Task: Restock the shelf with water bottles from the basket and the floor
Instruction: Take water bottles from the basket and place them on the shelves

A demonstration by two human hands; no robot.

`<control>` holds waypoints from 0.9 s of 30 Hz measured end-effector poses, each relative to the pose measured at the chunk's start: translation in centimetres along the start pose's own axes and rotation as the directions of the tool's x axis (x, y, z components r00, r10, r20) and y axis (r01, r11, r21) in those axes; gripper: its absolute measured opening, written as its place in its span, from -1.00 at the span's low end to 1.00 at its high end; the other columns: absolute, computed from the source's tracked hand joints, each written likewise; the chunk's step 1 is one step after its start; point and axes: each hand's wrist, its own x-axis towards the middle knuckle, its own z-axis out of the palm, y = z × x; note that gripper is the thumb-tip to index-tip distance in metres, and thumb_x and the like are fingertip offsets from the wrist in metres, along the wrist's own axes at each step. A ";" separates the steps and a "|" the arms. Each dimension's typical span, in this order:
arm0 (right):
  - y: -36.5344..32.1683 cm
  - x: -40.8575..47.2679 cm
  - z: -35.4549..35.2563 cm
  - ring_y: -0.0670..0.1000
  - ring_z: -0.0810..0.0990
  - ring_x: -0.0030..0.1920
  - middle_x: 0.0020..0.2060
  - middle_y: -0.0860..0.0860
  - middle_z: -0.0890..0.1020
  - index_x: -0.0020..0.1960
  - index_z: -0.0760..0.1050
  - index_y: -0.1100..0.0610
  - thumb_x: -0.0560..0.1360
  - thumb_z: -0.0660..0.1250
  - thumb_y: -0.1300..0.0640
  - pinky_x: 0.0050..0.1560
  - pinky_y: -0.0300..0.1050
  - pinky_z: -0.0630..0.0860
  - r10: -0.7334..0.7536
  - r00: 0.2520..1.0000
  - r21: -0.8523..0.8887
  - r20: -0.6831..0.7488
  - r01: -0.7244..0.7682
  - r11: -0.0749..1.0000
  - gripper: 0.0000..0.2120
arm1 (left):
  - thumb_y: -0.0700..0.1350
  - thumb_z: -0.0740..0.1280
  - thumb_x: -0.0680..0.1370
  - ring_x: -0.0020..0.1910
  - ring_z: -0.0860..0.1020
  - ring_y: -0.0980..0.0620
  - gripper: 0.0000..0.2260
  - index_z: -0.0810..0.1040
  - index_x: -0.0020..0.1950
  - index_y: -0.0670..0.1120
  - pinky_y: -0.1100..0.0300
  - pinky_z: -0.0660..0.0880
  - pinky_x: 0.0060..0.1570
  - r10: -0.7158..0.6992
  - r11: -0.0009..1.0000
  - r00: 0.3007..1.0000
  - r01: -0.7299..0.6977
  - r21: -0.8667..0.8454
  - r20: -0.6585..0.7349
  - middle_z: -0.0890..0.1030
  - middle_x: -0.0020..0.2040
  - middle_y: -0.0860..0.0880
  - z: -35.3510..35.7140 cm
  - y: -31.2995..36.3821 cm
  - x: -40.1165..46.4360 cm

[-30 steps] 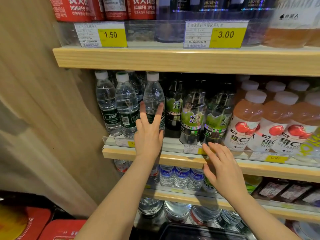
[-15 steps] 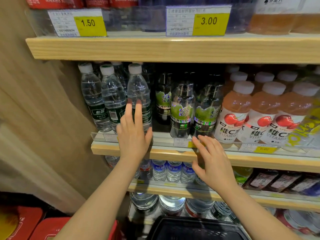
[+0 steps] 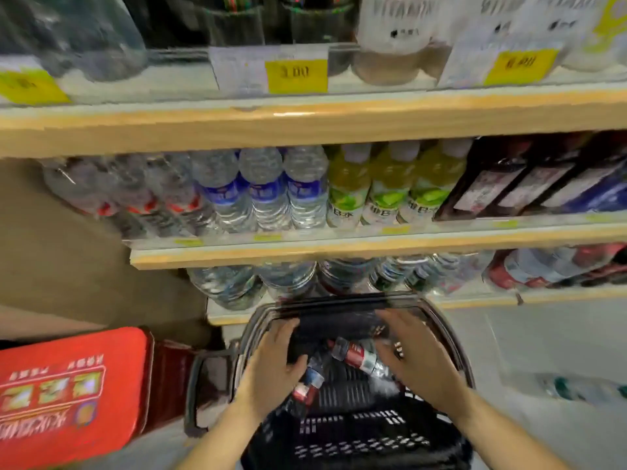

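Both hands lowered into basket (image 3: 451,337), lower centre. Left hand (image 3: 271,364) curled on one water bottle (image 3: 310,378); right hand (image 3: 417,361) spread over another bottle (image 3: 359,356) (grip unclear, blurred). Shelf (image 3: 305,252) above, awaiting stock.

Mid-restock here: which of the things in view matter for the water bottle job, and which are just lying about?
Part of the job:
- black basket
- red-labelled bottles in the basket
- left hand and right hand, both reaching into the basket
- bottle on the floor
- water rows on the shelf

Just lying about:
- red case
- yellow-green drinks
- dark cartons
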 end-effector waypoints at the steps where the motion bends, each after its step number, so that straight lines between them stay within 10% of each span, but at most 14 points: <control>1: 1.8 -0.6 2.0 0.05 0.56 0.14 0.14 0.02 0.57 0.29 0.43 0.12 0.42 0.27 -0.12 0.15 -0.10 0.48 0.056 0.998 -0.003 0.042 -0.056 0.998 -0.49 | 0.08 0.26 0.55 0.40 0.28 0.11 -0.45 0.15 0.49 0.04 0.41 0.25 0.25 -0.051 0.998 0.998 0.051 -0.025 0.025 0.24 0.44 0.06 2.4 -1.4 0.5; 10: 15.2 -0.9 20.6 0.08 0.35 0.37 0.45 0.07 0.24 0.47 0.15 0.05 0.47 0.29 0.01 0.28 -0.11 0.34 0.348 0.872 -0.138 0.346 -0.320 0.937 -0.38 | 0.04 0.54 0.25 0.39 0.32 -0.18 -0.09 0.16 0.47 -0.11 0.12 0.29 0.32 -0.316 0.934 0.914 0.347 -0.087 0.254 0.27 0.40 -0.20 22.7 -13.8 5.2; 16: 23.1 3.4 29.7 0.16 0.18 0.46 0.48 0.11 0.16 0.51 0.00 0.07 0.35 0.43 0.08 0.41 -0.01 0.25 0.422 0.814 -0.283 0.398 -0.329 0.901 -0.13 | -0.06 0.47 0.40 0.41 0.25 -0.15 -0.16 0.03 0.49 -0.24 0.14 0.15 0.34 -0.374 0.927 0.884 0.366 0.081 0.281 0.29 0.39 -0.19 29.3 -18.9 9.2; 20: 24.9 4.9 31.4 0.17 0.32 0.36 0.39 0.10 0.32 0.49 0.05 0.07 0.41 0.36 0.15 0.33 0.03 0.34 0.456 0.797 -0.289 0.396 -0.363 0.886 -0.24 | -0.10 0.35 0.53 0.42 0.22 -0.17 -0.35 0.06 0.49 -0.16 0.33 0.34 0.20 -0.438 0.897 0.830 0.380 0.224 0.345 0.22 0.40 -0.04 30.9 -21.0 10.0; 27: 21.3 3.5 26.5 0.20 0.27 0.38 0.44 0.09 0.22 0.48 0.10 0.03 0.34 0.44 0.10 0.31 0.02 0.35 0.446 0.803 -0.277 0.395 -0.358 0.892 -0.18 | -0.04 0.39 0.39 0.19 0.50 -0.21 -0.19 -0.01 0.50 -0.05 0.09 0.43 0.08 -0.515 0.857 0.781 0.481 0.184 0.353 0.49 0.26 -0.18 26.0 -16.9 8.0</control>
